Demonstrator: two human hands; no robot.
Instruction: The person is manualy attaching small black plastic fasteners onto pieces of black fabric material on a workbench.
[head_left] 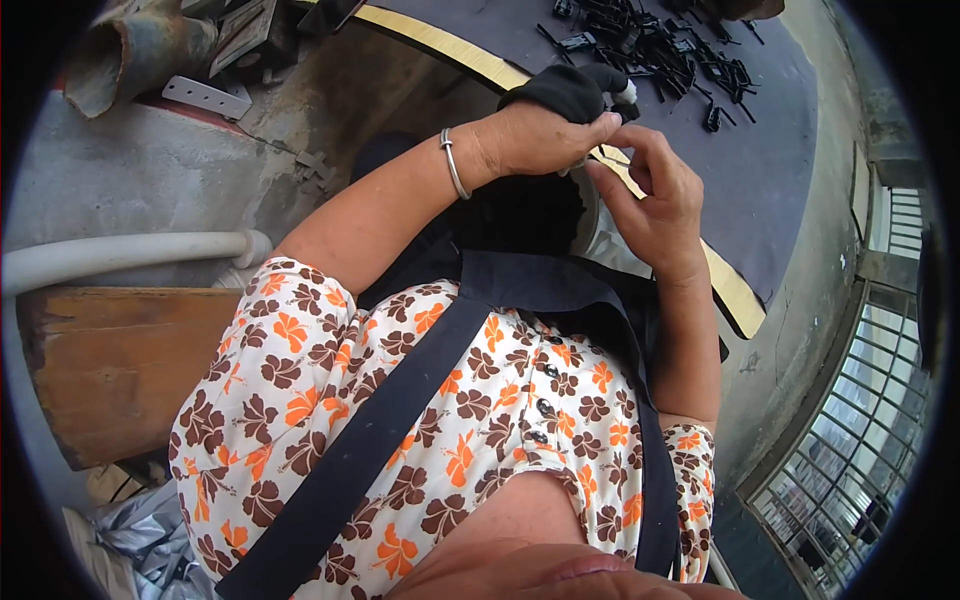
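Note:
My left hand (545,125) wears a black glove that leaves the thumb bare, and white material shows near a fingertip. Its thumb and fingers are pressed together above the table's near edge. Close against it, my bare right hand (655,190) has its thumb and forefinger drawn together in a pinch. A small, thin dark part (606,153) shows between the two hands; its full shape is hidden by the fingers. Past my hands, a heap of small black parts (665,55) lies spread over the grey tabletop (745,165).
The table has a curved yellow edge (735,290). Below my hands, a pale container rim (588,205) surrounds dark contents. A rusty metal pipe (130,60) and a white perforated bracket (207,97) lie at far left. A white pipe (130,258) runs above a wooden board (130,360).

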